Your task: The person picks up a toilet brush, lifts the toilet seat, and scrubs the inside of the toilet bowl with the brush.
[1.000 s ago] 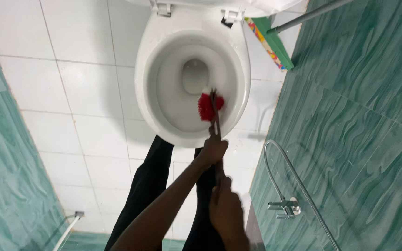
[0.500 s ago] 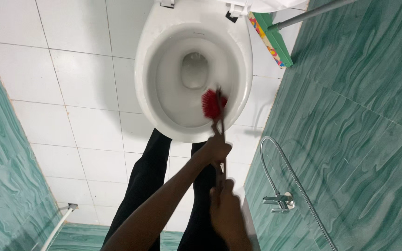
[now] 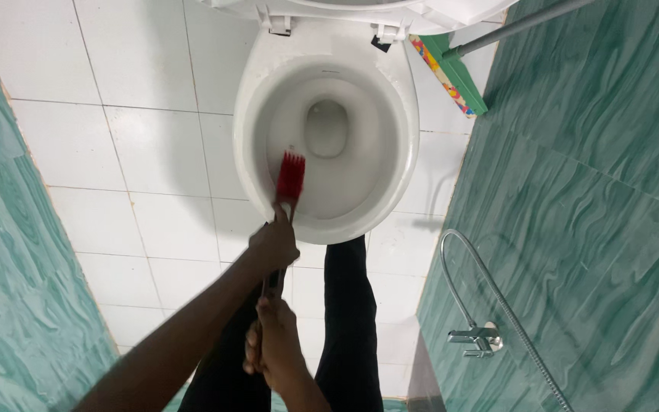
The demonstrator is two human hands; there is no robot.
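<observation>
The left hand is closed around the toilet brush high on its handle and the right hand grips the handle's near end, holding the red bristles against the near-left inner wall of the toilet bowl. Scrubbing here likely goes best with firm pressure and short strokes that stay below the rim. The person's dark-trousered legs stand just before the bowl; a green broom and a wall spray hose crowd the right side.
</observation>
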